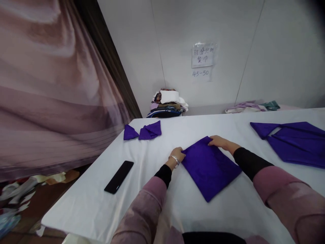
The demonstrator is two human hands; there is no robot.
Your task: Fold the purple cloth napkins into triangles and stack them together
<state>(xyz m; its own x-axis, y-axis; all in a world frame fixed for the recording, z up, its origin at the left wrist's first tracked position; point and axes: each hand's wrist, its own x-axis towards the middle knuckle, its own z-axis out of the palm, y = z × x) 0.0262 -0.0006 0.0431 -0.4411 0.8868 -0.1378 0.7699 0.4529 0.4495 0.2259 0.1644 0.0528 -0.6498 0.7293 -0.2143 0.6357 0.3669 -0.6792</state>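
Observation:
A purple cloth napkin [210, 169], folded into a square, lies on the white-covered table [142, 189] in front of me with one corner pointing towards me. My left hand [178, 154] pinches its left corner; a silvery bracelet is on that wrist. At the far corner, my right hand [218, 141] has its fingers closed on the edge. The hands are a short way apart, and the napkin's near half rests on the table.
A black phone [119, 177] lies to the left. Behind it sits a knotted-looking purple napkin [150, 130]. More purple cloths [299, 142] lie at the right. Beyond the table is a pile of folded clothes [169, 103]. A pink curtain [50, 84] hangs at the left; handwritten paper signs [202, 56] are on the wall.

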